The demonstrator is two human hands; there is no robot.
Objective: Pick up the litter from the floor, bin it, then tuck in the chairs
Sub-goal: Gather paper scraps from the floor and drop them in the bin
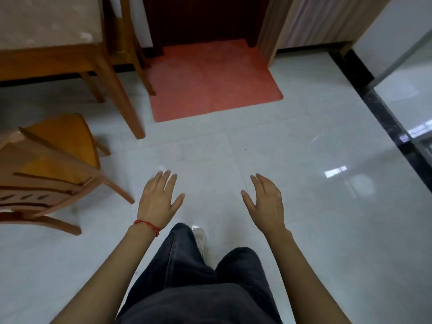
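Observation:
A small white scrap of litter [161, 168] lies on the pale tiled floor [292, 160], just beyond the fingertips of my left hand [160, 197]. That hand, with a red string at the wrist, is stretched forward with straight fingers and holds nothing. My right hand [265, 199] is held out beside it, fingers relaxed and empty. A wooden chair [49, 167] stands pulled out at the left, its back towards me. A second chair [131, 43] stands further back by the table [46, 59].
A red doormat [210, 83] lies ahead in front of a dark doorway. A black floor strip [383, 108] and a glass panel run along the right. My legs in dark trousers and a pale shoe [199, 237] are below the hands.

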